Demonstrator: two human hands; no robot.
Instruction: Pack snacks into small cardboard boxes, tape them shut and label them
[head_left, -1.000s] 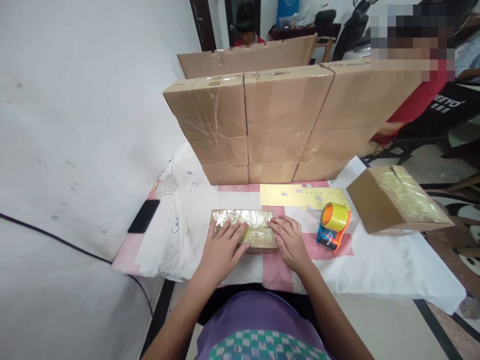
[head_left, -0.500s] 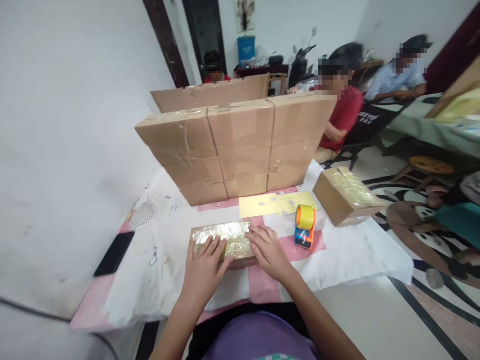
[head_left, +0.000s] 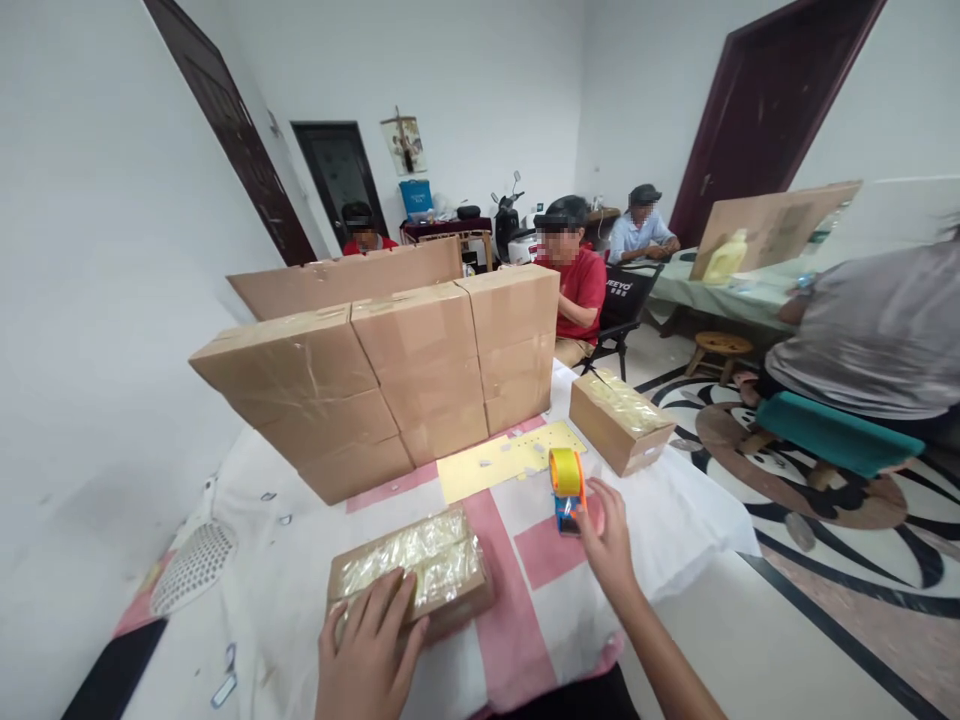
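Observation:
A small cardboard box (head_left: 450,570) with shiny yellowish tape over its top lies on the cloth-covered table. My left hand (head_left: 371,640) rests spread on the near left part of that box, fingers apart on the tape. To the right, a tape dispenser (head_left: 568,490), blue and orange with a yellow roll, stands on the cloth. My right hand (head_left: 609,530) is at its right side, thumb and fingers apart. The thumb overlaps the dispenser's lower edge; whether it presses on it I cannot tell.
Stacked cartons (head_left: 442,370) form a wall across the table's back. A second taped box (head_left: 622,420) sits at the right, near a yellow sheet (head_left: 510,460) with small scraps. A black phone-like slab (head_left: 116,670) lies front left. Several people sit beyond.
My right hand has left the taped box and moved right to the tape dispenser. My left hand stays on the box. The view has swung to the right and upward.

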